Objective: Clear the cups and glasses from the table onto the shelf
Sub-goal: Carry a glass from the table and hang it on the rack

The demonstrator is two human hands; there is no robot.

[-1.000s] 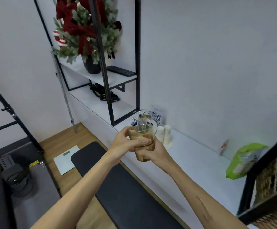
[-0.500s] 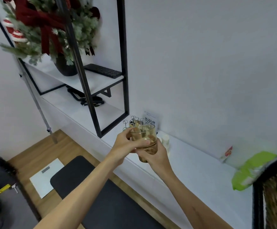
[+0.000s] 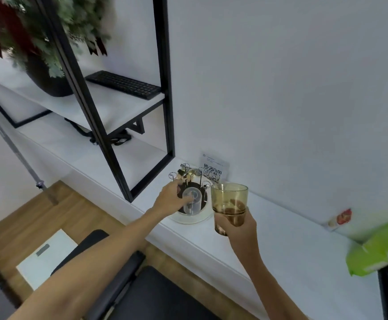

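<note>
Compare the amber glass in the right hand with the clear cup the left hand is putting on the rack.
The amber tinted glass tumbler is brownish; the small clear cup is colourless. The tumbler looks larger. The right hand holds the tumbler upright in the air; the left hand holds the cup tilted over the wire cup rack. Both are see-through and look empty.

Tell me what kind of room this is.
Likely a home gym or office corner: a padded black bench and a floor scale sit beside a white ledge with a cup-drying rack, and a keyboard lies on the shelf above.
</note>
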